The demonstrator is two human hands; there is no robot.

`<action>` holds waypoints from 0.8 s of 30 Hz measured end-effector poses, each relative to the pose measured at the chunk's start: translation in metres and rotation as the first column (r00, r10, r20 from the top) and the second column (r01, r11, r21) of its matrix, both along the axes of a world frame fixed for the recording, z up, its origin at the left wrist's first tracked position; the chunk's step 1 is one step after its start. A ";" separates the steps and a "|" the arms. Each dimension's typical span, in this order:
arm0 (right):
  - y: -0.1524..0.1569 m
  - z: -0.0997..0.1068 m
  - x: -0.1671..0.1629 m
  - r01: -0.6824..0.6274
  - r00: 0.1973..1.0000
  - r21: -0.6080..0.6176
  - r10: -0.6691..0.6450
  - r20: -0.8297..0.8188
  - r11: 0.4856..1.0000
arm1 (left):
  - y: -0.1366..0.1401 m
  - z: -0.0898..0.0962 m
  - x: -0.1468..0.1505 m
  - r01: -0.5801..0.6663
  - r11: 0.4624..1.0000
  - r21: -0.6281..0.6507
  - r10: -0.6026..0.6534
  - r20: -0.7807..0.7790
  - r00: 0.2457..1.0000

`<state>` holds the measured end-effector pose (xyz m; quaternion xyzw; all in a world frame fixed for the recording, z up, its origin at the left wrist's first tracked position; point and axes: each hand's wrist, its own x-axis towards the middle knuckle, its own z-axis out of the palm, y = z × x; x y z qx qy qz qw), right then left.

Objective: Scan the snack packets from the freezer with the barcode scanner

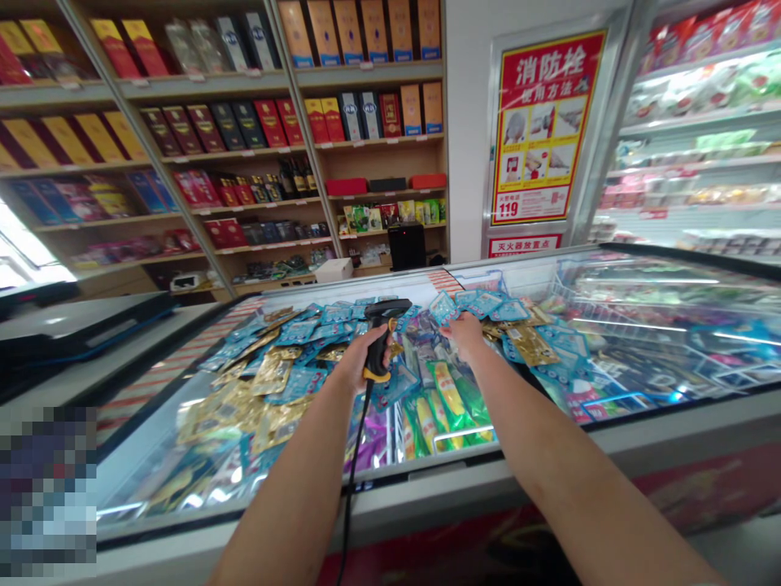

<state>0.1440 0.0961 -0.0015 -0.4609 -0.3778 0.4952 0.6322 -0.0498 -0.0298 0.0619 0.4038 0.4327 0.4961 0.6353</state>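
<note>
My left hand (pixel 359 356) is wrapped round the handle of a black and yellow barcode scanner (pixel 379 338), its head pointing right and its cable (pixel 357 456) hanging down toward me. Pinched in the fingers of my right hand (pixel 464 332) is a small blue packet (pixel 444 308), held up just right of the scanner's head. Left of the scanner lies a large pile of gold packets (pixel 272 373) and blue packets (pixel 298 331) on the freezer's glass top. A smaller heap of gold packets (pixel 532 345) and blue packets lies beyond and right of my right hand.
Through the chest freezer's glass, yellow and green packages (pixel 448 395) show below my hands. The freezer's front rim (pixel 439 472) runs across near me. A dark flat device (pixel 79 334) stands on the left counter. Shelves of boxes (pixel 225 126) and a red poster (pixel 549 130) are behind.
</note>
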 end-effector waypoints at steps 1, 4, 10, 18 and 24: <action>0.000 0.000 0.000 -0.001 1.000 0.002 0.001 0.000 1.000 | 0.000 0.000 0.000 0.001 1.000 -0.001 -0.001 0.001 1.000; 0.000 -0.001 0.000 0.003 1.000 -0.005 -0.003 -0.002 1.000 | 0.002 -0.002 -0.001 -0.006 1.000 -0.014 0.006 0.010 1.000; -0.002 0.006 0.001 0.071 0.981 -0.021 -0.073 -0.177 0.997 | 0.007 -0.007 -0.004 -0.011 1.000 0.000 0.011 0.039 0.999; 0.002 0.026 0.019 0.328 0.863 0.048 -0.279 -0.420 0.943 | 0.008 -0.008 -0.005 -0.034 0.999 0.007 0.034 0.065 0.997; 0.015 0.012 0.037 0.448 0.810 0.034 -0.390 -0.438 0.893 | 0.007 -0.007 -0.005 -0.053 0.998 -0.014 0.054 0.093 0.994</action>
